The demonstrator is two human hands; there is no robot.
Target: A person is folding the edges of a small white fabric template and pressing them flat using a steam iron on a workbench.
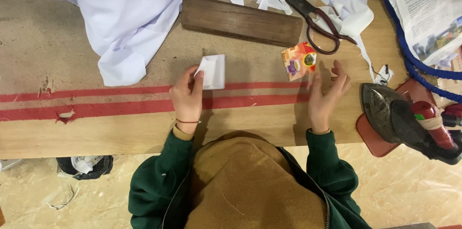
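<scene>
Surface: wooden table (57, 132), worn, with two red stripes (96, 104) running across it; pale tiled floor (33, 190) below the near edge.
Left hand: left hand (186, 96) rests on the stripes, grip pinching the lower left edge of a small folded white fabric piece (213, 71) between thumb and fingers.
Fabric piece: lies flat on the table just above the upper stripe, roughly at centre, near edge overlapping that stripe; only the left hand touches it.
Right hand: right hand (327, 94) is held over the table to the right, fingers spread and slightly curled, holding nothing; grip is loose and apart.
Packet: small colourful packet (299, 60), orange and red with printed pictures, lies just above and left of the right hand; touching or not, cannot tell.
Wooden block: dark, long wooden block (240, 19) lies above the fabric piece, apart from it, slightly tilted.
Scissors: large dark scissors (313, 14) lie past the block's right end, handles toward the packet, partly over white scraps (344, 2).
Cloth: big white cloth (125, 12) is heaped at the upper left, one corner hanging down toward the stripes.
Iron: dark iron (404, 120) sits on a red stand (375, 144) at the table's right edge, well apart from the right hand.
Right corner: newspaper (428, 7) with a blue cord (414, 65) curving beside it.
Clothing: green sleeves (159, 181), tan front.
Floor: black bag (86, 166) with white scraps under the table's left part.
</scene>
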